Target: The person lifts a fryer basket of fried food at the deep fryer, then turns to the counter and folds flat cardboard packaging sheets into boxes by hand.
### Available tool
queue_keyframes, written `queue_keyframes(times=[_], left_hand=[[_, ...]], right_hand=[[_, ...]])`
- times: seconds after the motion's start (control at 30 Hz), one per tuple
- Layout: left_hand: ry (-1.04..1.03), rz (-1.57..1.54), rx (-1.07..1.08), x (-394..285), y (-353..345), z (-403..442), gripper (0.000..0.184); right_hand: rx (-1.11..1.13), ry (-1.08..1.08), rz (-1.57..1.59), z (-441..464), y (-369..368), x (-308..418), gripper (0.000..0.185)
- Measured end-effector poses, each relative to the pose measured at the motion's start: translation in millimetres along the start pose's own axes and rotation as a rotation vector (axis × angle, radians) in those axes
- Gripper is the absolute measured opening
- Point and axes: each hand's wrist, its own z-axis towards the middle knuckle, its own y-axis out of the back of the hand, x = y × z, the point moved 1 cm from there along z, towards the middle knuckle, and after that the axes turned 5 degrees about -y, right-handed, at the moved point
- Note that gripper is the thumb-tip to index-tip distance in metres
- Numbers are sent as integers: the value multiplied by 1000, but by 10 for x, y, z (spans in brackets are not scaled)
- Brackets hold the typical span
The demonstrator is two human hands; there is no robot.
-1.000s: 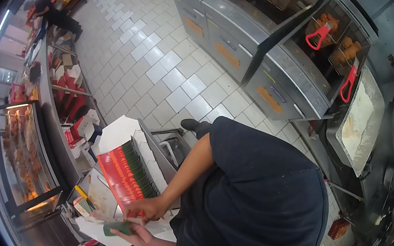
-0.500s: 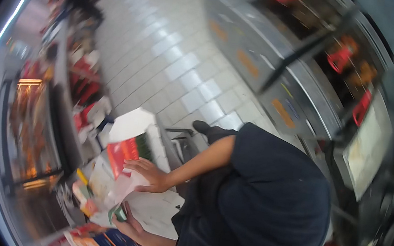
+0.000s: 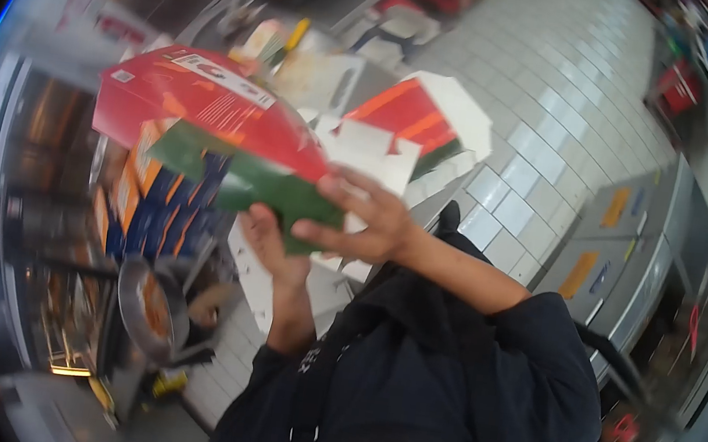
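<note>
A red and green cardboard carton (image 3: 218,107), partly folded with flaps standing out, is held up in front of me. My right hand (image 3: 372,219) grips its near right end, thumb and fingers closed around the green side. Under the lower green edge, my left hand (image 3: 271,246) presses against the card, its fingers partly hidden by the carton. Just beyond lies another red carton (image 3: 407,113) with white flaps raised. White card sheets (image 3: 285,279) lie below my hands.
Blue and orange boxes (image 3: 165,215) are stacked at left, above a metal pan (image 3: 153,311) with orange-brown contents. A worktop item with a yellow handle (image 3: 297,35) stands beyond. Grey cabinets (image 3: 614,226) line the right, beside a tiled floor (image 3: 549,148).
My view has swung round. My hands were low over white card and thin paper; now they hold up the red and green carton.
</note>
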Motion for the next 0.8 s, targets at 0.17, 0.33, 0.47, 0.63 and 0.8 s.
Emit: queue_keyframes(times=[0.17,0.33,0.47,0.63,0.8], left_hand=[[10,0,86,63,46,-69,46],[-226,123,155,144,49,96,40],[-137,97,325,254,161,61,42],[29,47,308,358,144,139,48],[-49,123,376,386,-61,-10,38]], right_hand=[[25,70,40,31,-36,-70,42],[65,37,199,-41,-16,-91,48],[122,9,160,15,33,-135,50],[188,55,112,22,79,-192,47],[61,-94,-34,-34,-138,-310,45]])
